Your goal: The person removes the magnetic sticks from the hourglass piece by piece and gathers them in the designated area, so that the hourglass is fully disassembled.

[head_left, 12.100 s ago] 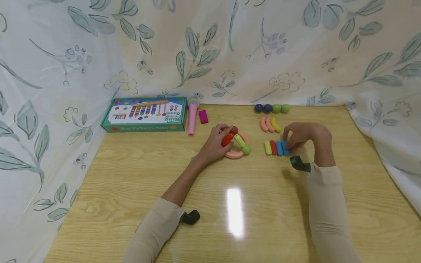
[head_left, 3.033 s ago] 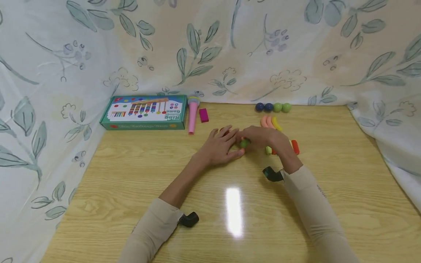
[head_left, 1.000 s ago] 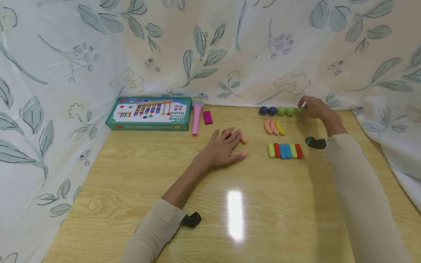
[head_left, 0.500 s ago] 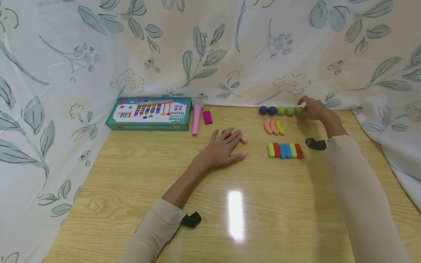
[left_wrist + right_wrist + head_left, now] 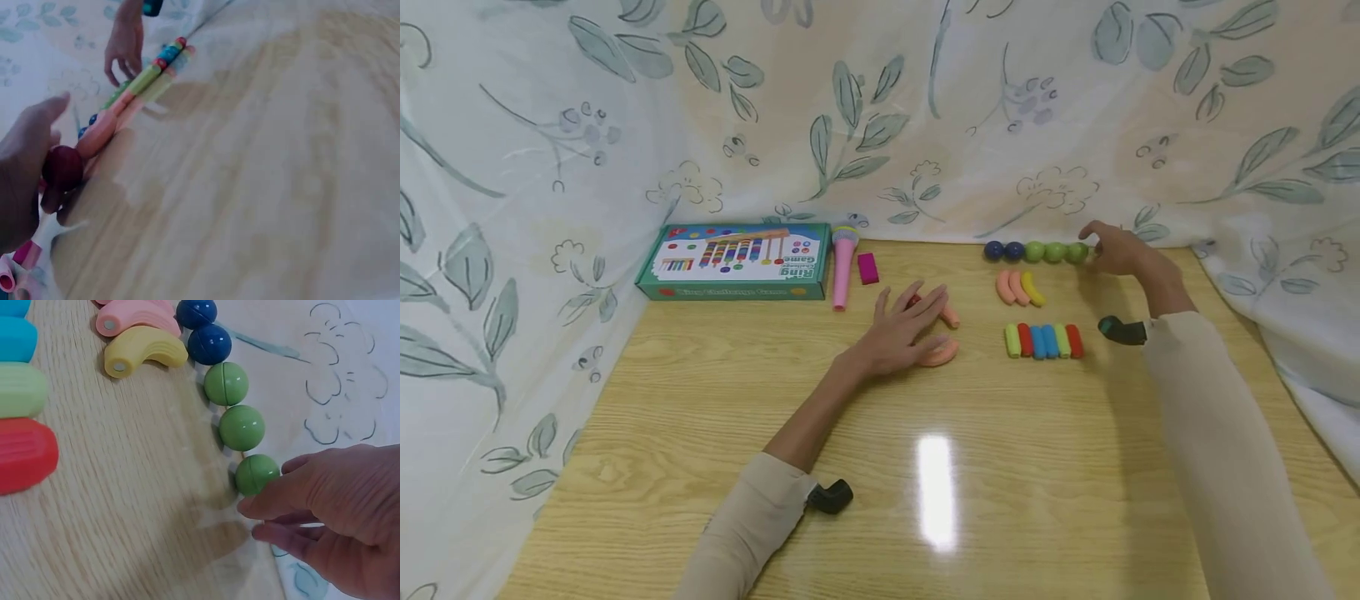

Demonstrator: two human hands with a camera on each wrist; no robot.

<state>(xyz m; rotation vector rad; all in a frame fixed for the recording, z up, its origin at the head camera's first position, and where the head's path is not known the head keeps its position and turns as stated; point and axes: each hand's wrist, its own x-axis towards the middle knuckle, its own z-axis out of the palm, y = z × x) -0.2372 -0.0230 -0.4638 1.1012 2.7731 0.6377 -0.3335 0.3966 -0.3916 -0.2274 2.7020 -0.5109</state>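
Note:
My right hand (image 5: pixel 1103 248) reaches to the back of the wooden table (image 5: pixel 700 400). Its fingertips (image 5: pixel 270 501) touch the last green ball (image 5: pixel 256 474) in a row of two blue and three green balls (image 5: pixel 1034 251) along the cloth. My left hand (image 5: pixel 925 323) lies flat, fingers straight, over a dark red ball (image 5: pixel 62 167) and pink curved pieces (image 5: pixel 942 355). Between the hands lie three curved pieces (image 5: pixel 1018 287), pink and yellow, and a row of several short coloured pieces (image 5: pixel 1043 340).
A green game box (image 5: pixel 733 260), a pink toy microphone (image 5: pixel 842 267) and a magenta block (image 5: pixel 867 267) sit at the back left. Floral cloth (image 5: pixel 880 125) walls the table on three sides. Bare wood fills the near half.
The right hand stays at the end green ball. The left hand has lifted and shifted slightly, and a pink curved piece now shows by its thumb.

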